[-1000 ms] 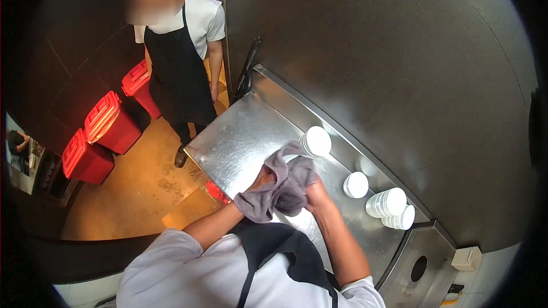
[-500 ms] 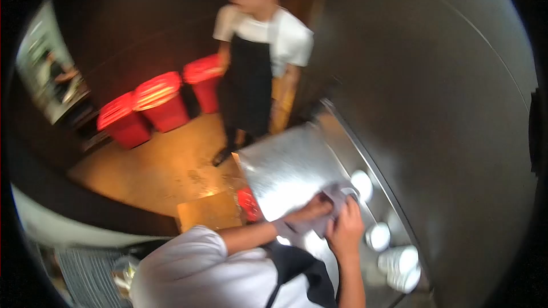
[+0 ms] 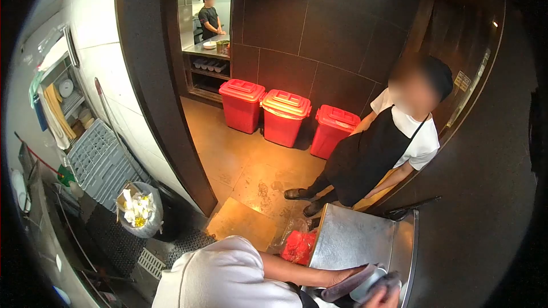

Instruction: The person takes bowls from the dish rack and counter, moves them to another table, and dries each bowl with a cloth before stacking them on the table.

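At the bottom of the frame, right of centre, the right hand [image 3: 386,298] clutches a grey-purple fabric cloth [image 3: 342,290] around a pale, rounded dish [image 3: 369,286]; the left hand [image 3: 341,277] grasps its other side, fingers hidden. Above extends the silver metal table [image 3: 357,231]; farther, upper centre, stand red lidded bins [image 3: 284,120].

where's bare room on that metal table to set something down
Bare: the metal table's far end, between the edge beside the red plastic and raised rim. Crowded: around its near end, left hand, right hand, cloth and white bowl.
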